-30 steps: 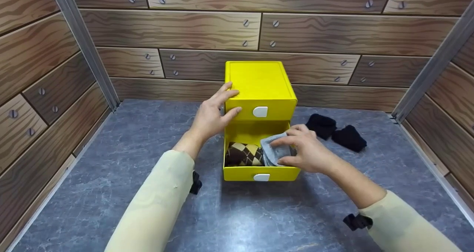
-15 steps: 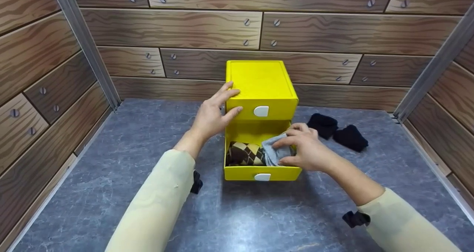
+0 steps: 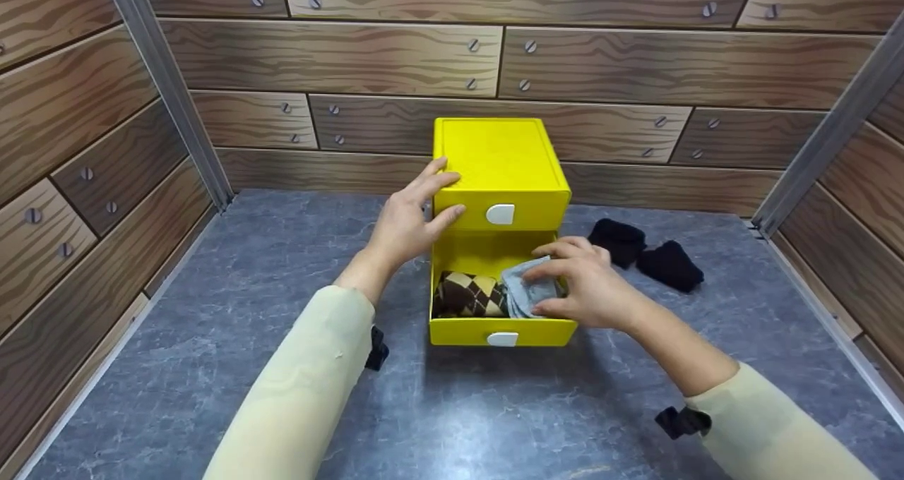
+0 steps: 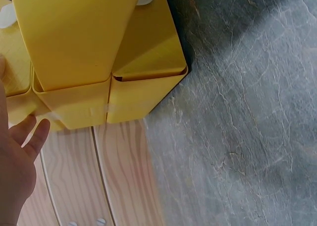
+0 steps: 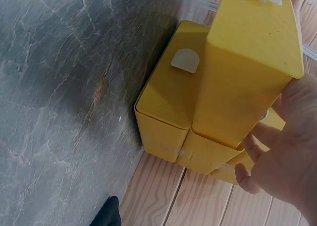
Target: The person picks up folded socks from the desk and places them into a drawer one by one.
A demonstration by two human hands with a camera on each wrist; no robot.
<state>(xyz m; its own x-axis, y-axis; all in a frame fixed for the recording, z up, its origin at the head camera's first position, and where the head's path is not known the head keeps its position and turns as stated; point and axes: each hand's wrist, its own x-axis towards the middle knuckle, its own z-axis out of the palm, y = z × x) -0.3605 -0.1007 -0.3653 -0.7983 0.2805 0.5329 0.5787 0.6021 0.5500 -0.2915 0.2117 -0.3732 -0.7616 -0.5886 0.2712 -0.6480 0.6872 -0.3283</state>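
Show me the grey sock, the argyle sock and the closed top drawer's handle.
grey sock (image 3: 526, 293), head view, the folded cloth left of the right hand.
argyle sock (image 3: 467, 294), head view, its brown and tan diamond pattern.
top drawer's handle (image 3: 499, 214), head view, middle of the white tab.

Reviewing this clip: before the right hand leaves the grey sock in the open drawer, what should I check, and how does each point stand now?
1. Bottom drawer pulled out far enough: ok.
2. Grey sock inside the drawer walls: ok; it lies to the right of the argyle sock.
3. Right hand has hold of the grey sock: ok, fingers curled on it.
4. Left hand steadies the yellow cabinet: ok, fingers straight against its top corner.
5. Grey sock low enough for the drawer to close: cannot tell.
6. Two black socks put away: not ok, both on the table.
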